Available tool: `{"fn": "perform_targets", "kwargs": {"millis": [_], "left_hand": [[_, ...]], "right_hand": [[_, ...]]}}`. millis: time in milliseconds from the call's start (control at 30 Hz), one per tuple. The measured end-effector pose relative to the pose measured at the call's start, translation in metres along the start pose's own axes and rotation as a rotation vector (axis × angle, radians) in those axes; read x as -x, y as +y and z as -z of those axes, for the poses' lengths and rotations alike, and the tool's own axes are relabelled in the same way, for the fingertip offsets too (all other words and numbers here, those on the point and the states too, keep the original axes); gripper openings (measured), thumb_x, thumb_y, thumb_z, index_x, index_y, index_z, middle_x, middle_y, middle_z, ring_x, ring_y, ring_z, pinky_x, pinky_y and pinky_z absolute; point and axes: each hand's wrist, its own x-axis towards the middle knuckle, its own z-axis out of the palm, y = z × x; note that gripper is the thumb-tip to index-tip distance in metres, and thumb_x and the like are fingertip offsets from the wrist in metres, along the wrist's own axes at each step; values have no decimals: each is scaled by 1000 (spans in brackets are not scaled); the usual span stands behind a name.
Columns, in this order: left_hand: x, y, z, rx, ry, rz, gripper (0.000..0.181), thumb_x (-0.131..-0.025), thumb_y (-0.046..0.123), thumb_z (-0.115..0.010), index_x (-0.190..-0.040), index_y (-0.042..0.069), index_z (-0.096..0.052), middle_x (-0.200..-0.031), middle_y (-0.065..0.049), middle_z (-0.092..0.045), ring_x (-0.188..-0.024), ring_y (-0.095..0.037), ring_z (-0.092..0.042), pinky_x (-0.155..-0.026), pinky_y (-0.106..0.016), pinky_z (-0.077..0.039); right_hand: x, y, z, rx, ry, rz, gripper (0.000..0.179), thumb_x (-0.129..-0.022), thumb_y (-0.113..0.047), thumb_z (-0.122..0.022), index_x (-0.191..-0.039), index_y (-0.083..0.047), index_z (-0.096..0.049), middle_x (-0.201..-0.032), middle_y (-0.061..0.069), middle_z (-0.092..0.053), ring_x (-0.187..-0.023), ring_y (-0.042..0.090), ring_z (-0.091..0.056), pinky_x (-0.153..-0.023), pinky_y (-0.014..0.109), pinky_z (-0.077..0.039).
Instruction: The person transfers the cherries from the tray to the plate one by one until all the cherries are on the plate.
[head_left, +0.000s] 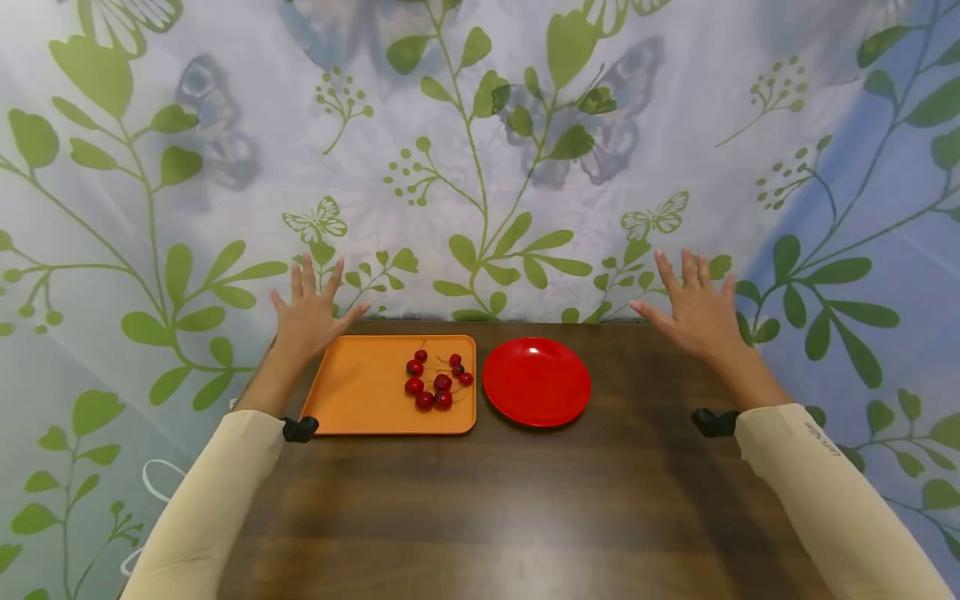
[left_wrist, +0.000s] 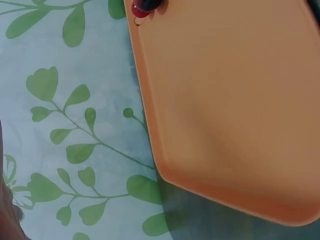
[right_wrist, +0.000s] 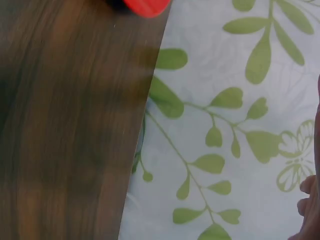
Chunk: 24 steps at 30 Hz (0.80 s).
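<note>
My left hand [head_left: 306, 315] is raised with fingers spread above the back left of an orange tray [head_left: 360, 387], holding nothing. On the tray's right side lies a cluster of several red cherries [head_left: 442, 382], some with stems. A round red plate [head_left: 536, 382] sits just right of the tray. My right hand [head_left: 699, 312], also spread and bare of any object, hovers past the table's back edge, to the right of the plate. Each wrist view catches only a sliver of its hand at the border; the left one shows the tray's corner close up.
A dark brown wooden table [head_left: 495, 508] carries the tray and plate. Behind it hangs a pale curtain [head_left: 420, 225] printed with green leaves and butterflies. A white cord [head_left: 153, 483] loops at the left. Black straps [head_left: 712, 422] circle both wrists.
</note>
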Motion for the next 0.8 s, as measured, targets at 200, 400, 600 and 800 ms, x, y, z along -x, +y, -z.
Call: {"fn": "perform_targets", "kwargs": {"millis": [200, 400, 600, 800], "left_hand": [[16, 6, -4, 78, -7, -55, 91, -96, 69, -49, -164, 30, -4, -167, -26, 4, -149, -53, -17, -101, -76, -31], [33, 11, -18, 111, -25, -33, 89, -97, 71, -45, -164, 31, -2, -167, -25, -3, -140, -55, -33, -72, -60, -52], [52, 25, -29, 155, -71, 19, 88, -97, 70, -46, -164, 31, -3, -166, -26, -13, -141, -52, -35, -78, -65, -52], [69, 44, -36, 207, -131, 29, 85, -97, 67, -50, -164, 22, -20, -164, -24, -25, -139, -50, -39, -84, -68, -50]], "right_hand": [[11, -13, -9, -129, 7, 21, 88, -101, -66, -43, -164, -25, 1, -163, 32, -15, -143, 58, -22, -106, 79, -15], [28, -23, -25, -305, -37, 1, 81, -102, -61, -46, -163, -33, 0, -158, 30, -30, -139, 54, -33, -93, 78, -34], [41, -28, -47, -411, -69, -16, 75, -102, -60, -46, -163, -35, -10, -149, 21, -45, -130, 43, -47, -91, 72, -40], [52, -34, -73, -464, -68, 14, 73, -102, -55, -52, -162, -20, -29, -140, 16, -52, -117, 37, -56, -85, 60, -49]]}}
